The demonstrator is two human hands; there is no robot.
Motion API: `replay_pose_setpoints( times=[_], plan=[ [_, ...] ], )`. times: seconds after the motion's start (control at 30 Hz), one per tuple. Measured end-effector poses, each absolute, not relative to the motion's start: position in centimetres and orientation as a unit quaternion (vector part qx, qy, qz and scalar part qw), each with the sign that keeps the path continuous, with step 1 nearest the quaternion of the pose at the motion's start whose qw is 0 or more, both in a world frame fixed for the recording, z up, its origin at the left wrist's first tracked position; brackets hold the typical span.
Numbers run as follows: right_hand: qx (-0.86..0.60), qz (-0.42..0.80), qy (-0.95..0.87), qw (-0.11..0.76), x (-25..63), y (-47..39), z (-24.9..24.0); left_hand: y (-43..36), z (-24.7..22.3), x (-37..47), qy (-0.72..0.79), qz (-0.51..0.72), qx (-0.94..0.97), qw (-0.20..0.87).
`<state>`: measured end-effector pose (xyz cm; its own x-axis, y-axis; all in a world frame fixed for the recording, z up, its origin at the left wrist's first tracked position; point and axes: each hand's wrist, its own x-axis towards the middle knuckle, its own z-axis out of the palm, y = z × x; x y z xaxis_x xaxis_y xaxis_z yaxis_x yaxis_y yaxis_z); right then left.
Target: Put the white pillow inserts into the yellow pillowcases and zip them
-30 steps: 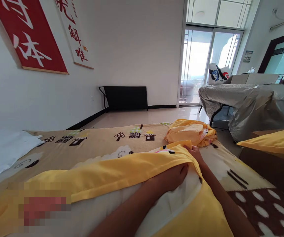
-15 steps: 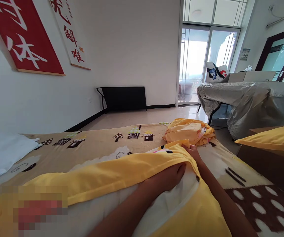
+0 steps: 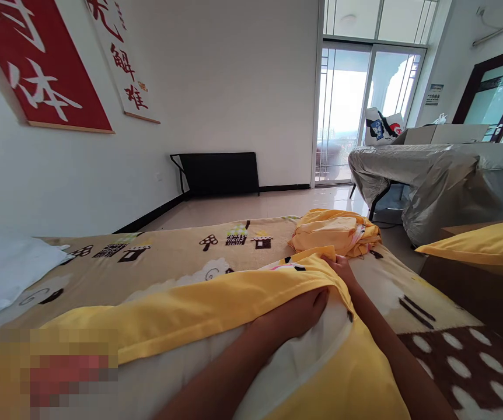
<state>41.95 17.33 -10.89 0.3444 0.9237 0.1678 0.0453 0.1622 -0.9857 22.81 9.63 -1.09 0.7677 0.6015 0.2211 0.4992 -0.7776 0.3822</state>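
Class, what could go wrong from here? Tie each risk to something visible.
The yellow cloth might slip, as the right hand holds it only near one end. The white fabric could bunch where the left hand reaches under the cloth's edge. The bundle, near the blanket's far edge, might get knocked off.

The yellow cover (image 3: 216,297) is smooth cloth with a soft sheen; the white fabric (image 3: 159,379) under its edge looks thin, matt and lightly creased. The patterned blanket (image 3: 168,262) appears matt and plush. The grey sheeting (image 3: 435,189) is crinkled, glossy, plastic-looking. The floor (image 3: 273,205) is smooth and glossy; the wall (image 3: 243,76), matt.
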Motion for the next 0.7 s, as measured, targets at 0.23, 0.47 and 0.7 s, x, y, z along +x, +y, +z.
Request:
replay_pose_setpoints(
  times=[0.23,0.47,0.7],
  plan=[
    [-0.539,0.363,-0.449,0.613,42.04,17.58,-11.16,9.67,-1.25,22.88,0.306,0.169,0.919,0.182],
    [-0.54,0.365,-0.446,0.613,42.07,17.64,-11.25,9.58,-1.04,22.84,0.297,0.171,0.922,0.179],
    [-0.537,0.371,-0.442,0.615,42.01,17.65,-11.19,9.65,-1.2,22.84,0.301,0.164,0.925,0.162]
  ],
)
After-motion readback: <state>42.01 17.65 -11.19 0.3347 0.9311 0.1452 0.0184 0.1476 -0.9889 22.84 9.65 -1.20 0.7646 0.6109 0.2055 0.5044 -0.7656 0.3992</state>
